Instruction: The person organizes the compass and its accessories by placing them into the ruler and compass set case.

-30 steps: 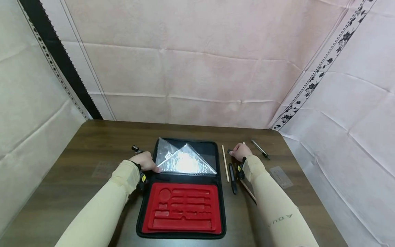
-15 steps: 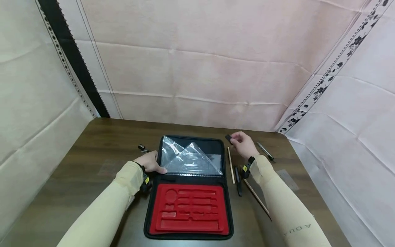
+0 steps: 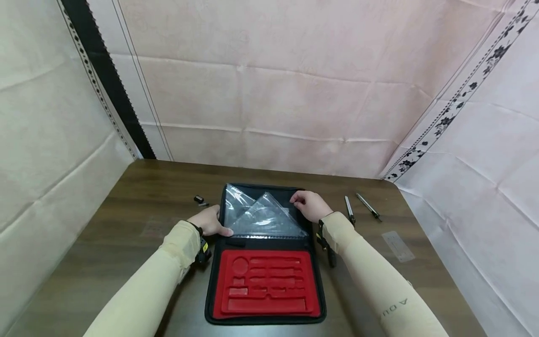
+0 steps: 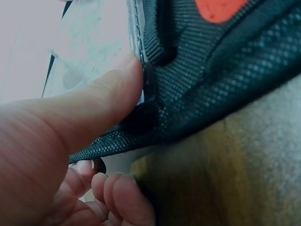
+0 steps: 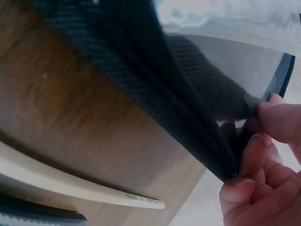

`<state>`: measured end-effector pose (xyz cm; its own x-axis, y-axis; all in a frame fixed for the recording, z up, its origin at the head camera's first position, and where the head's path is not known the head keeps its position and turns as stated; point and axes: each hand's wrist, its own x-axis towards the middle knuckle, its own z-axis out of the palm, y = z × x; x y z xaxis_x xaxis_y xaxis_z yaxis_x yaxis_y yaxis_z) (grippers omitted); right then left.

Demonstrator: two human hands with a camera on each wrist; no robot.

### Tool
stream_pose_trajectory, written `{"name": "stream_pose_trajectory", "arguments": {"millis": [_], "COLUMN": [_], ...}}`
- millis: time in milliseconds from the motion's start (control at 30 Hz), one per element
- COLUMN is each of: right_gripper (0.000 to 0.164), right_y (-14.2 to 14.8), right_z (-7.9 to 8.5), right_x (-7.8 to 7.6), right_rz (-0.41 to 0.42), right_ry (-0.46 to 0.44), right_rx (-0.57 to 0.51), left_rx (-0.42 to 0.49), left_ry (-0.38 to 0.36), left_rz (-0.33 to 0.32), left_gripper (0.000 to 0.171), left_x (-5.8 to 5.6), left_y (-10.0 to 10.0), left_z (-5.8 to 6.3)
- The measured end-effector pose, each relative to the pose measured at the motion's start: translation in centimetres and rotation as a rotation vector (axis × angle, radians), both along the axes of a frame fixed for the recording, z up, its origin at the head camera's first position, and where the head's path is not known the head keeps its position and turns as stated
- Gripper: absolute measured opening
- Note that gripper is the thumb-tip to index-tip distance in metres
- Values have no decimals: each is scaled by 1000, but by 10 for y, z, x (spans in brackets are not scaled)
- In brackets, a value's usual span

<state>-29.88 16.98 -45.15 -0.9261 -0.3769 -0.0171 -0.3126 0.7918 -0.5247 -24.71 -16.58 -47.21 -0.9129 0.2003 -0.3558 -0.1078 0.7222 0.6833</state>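
Note:
An open black case [image 3: 265, 321] lies spread on the table, its near half filled by a red moulded tray [image 3: 266, 306] with tool-shaped recesses. Clear plastic sleeves [image 3: 265, 220] cover the far half. My left hand [image 3: 209, 221] grips the case at its left side, thumb [image 4: 108, 96] over the sleeve edge and fingers under the rim. Over the upper right corner is my right hand [image 3: 311, 206]. In the right wrist view its thumb [image 5: 282, 120] and fingers pinch a small dark piece [image 5: 211, 87] beside the case edge; I cannot tell its kind.
Left of the case lies a small black object [image 3: 199, 199]. Right of it, two slim silver-and-black tools [image 3: 349, 208] rest on the table [image 3: 160, 262]. A pale wooden stick [image 5: 94, 188] lies near the right wrist. White cloth [image 3: 273, 93] hangs behind.
My right hand lifted a small black piece from the table's right side and moved left with it over the case's upper right corner. The left hand keeps its grip on the case.

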Motion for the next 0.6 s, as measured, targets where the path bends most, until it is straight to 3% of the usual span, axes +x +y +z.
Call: {"name": "stream_pose_trajectory", "arguments": {"millis": [333, 433, 600], "right_gripper": [28, 26, 20], "right_y": [-2, -4, 7], "right_z": [-2, -3, -2], "right_x": [14, 18, 20], "right_rz": [96, 69, 17], "right_ry": [86, 87, 90], "right_rx": [167, 144, 17], "left_rx": [-14, -17, -4], "left_ry": [-3, 0, 4], "left_rz": [-11, -18, -19], "left_gripper": [80, 81, 71], "left_x": [0, 1, 0], "left_y": [3, 2, 0], "left_z": [-1, -2, -3]}}
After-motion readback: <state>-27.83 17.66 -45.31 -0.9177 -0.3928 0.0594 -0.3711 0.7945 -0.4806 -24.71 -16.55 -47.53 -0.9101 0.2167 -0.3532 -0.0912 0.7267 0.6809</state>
